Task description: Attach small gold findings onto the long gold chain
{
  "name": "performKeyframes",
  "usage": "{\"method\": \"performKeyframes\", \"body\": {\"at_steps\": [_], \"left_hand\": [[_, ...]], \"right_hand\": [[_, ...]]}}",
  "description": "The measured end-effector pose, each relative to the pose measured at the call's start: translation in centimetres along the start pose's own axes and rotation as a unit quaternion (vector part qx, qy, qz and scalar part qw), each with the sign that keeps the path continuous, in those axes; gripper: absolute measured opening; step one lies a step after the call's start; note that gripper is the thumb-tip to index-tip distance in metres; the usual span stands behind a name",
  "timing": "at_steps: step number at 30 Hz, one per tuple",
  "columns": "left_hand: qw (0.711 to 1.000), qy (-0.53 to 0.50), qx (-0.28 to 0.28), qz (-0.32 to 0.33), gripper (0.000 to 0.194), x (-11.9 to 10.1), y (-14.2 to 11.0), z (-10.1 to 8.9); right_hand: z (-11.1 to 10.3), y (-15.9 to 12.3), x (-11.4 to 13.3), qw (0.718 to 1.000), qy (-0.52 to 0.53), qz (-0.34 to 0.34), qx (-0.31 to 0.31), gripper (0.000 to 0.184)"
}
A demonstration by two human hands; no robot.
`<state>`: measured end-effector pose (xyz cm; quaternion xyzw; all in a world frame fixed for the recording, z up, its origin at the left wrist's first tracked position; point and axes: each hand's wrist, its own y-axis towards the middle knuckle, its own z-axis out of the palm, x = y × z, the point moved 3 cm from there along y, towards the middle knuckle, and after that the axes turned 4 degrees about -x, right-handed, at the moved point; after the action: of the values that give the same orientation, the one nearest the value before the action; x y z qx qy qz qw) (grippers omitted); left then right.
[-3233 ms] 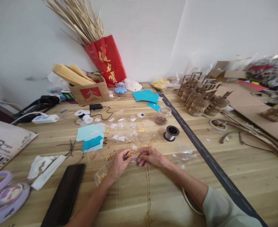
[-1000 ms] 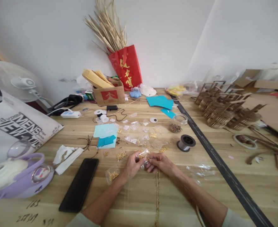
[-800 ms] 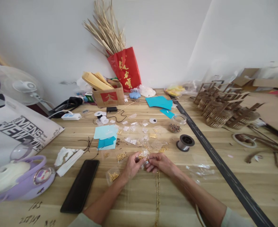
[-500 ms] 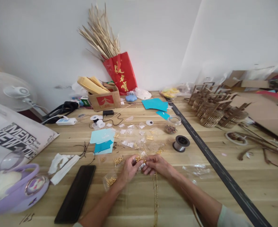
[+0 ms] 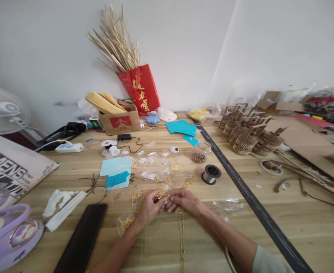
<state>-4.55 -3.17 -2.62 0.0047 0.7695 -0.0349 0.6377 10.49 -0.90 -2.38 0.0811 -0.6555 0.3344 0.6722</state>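
My left hand (image 5: pixel 148 207) and my right hand (image 5: pixel 184 200) meet at the middle of the wooden table (image 5: pixel 167 235). Both pinch a small clear bag of gold beads (image 5: pixel 161 195) between their fingertips. A gold chain (image 5: pixel 181 239) runs from under my right hand toward me. More little bags of gold beads (image 5: pixel 124 223) and silver bits (image 5: pixel 150 176) lie around and beyond my hands.
A black phone (image 5: pixel 81 239) lies at the near left, beside white cloth (image 5: pixel 60 203) and a purple bag (image 5: pixel 10 239). A wire spool (image 5: pixel 211 173), a bead jar (image 5: pixel 199 155), blue paper (image 5: pixel 116 170), a cardboard box (image 5: pixel 118 119), a red bag (image 5: pixel 140 89) and wooden baskets (image 5: pixel 246 132) stand further off.
My hands stay together on the bead bag, working it slightly. The camera has swung, so the table shifts in view; nothing on it has moved.
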Motion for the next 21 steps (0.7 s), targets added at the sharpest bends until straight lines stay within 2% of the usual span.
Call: {"method": "performKeyframes", "body": {"at_steps": [10, 16, 21], "left_hand": [[1.0, 0.009, 0.012, -0.006, 0.035, -0.45, -0.22, 0.05], [0.999, 0.045, 0.0, 0.024, 0.026, -0.69, -0.25, 0.04], [0.999, 0.033, -0.003, 0.014, 0.021, -0.93, -0.22, 0.15]], "right_hand": [[-0.21, -0.31, 0.12, 1.0, -0.002, 0.002, 0.004, 0.038], [-0.27, -0.31, 0.02, 1.0, 0.001, 0.013, -0.001, 0.037], [-0.31, -0.15, -0.26, 1.0, 0.001, 0.015, -0.005, 0.038]]}}
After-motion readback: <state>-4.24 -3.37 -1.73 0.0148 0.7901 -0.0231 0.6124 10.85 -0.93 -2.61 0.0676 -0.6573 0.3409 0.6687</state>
